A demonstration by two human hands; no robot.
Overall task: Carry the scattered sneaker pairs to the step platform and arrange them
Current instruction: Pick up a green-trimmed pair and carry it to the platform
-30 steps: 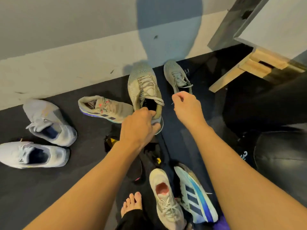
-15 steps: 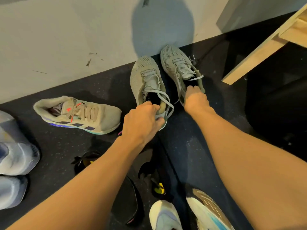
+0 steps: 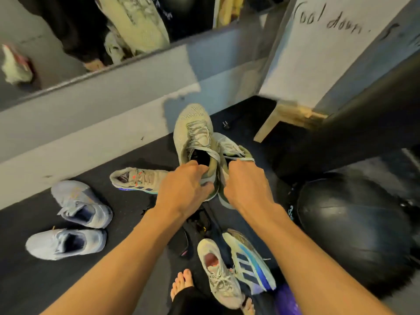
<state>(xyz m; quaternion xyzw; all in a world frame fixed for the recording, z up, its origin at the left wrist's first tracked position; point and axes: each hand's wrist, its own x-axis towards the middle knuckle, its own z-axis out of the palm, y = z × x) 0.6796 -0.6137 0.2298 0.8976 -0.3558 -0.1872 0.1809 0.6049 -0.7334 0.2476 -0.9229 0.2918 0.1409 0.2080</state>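
Observation:
My left hand (image 3: 184,187) grips the heel collar of a pale green knit sneaker (image 3: 194,130), toe pointing away from me. My right hand (image 3: 246,185) grips the heel of its mate (image 3: 229,146), which is tilted and partly hidden behind the first. Both shoes are raised off the dark floor, close together. Around them on the floor lie a beige sneaker with orange lace tips (image 3: 138,179), two light blue sneakers (image 3: 79,203) (image 3: 66,243), a grey sneaker with a pink insole (image 3: 218,271) and a blue-striped sneaker (image 3: 248,262).
A mirror (image 3: 68,42) runs above the grey wall base. A whiteboard on a wooden foot (image 3: 293,112) stands at the right, beside a black punching bag (image 3: 363,123) and a black ball (image 3: 354,228). My bare foot (image 3: 183,283) is at the bottom; black straps (image 3: 197,221) lie under my hands.
Both hands have lifted the green pair off the floor and brought the two shoes together. The camera has tilted up, bringing the mirror and whiteboard into view.

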